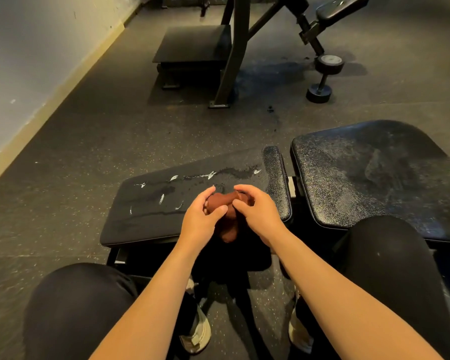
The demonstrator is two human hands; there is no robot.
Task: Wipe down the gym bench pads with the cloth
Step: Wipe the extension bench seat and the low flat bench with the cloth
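The left hand (205,211) and right hand (255,209) curl their fingers round the bunched cloth (227,226), holding it between them over the near edge of the left pad (146,222). Wiping looks barely begun: wet streaks (192,178) lie across that pad, and the right pad (374,172) shows dull smears, so 2 pads seem left to do. The hands cover much of the cloth, and whether it touches the pad cannot be told. The right pad is cut off at the right.
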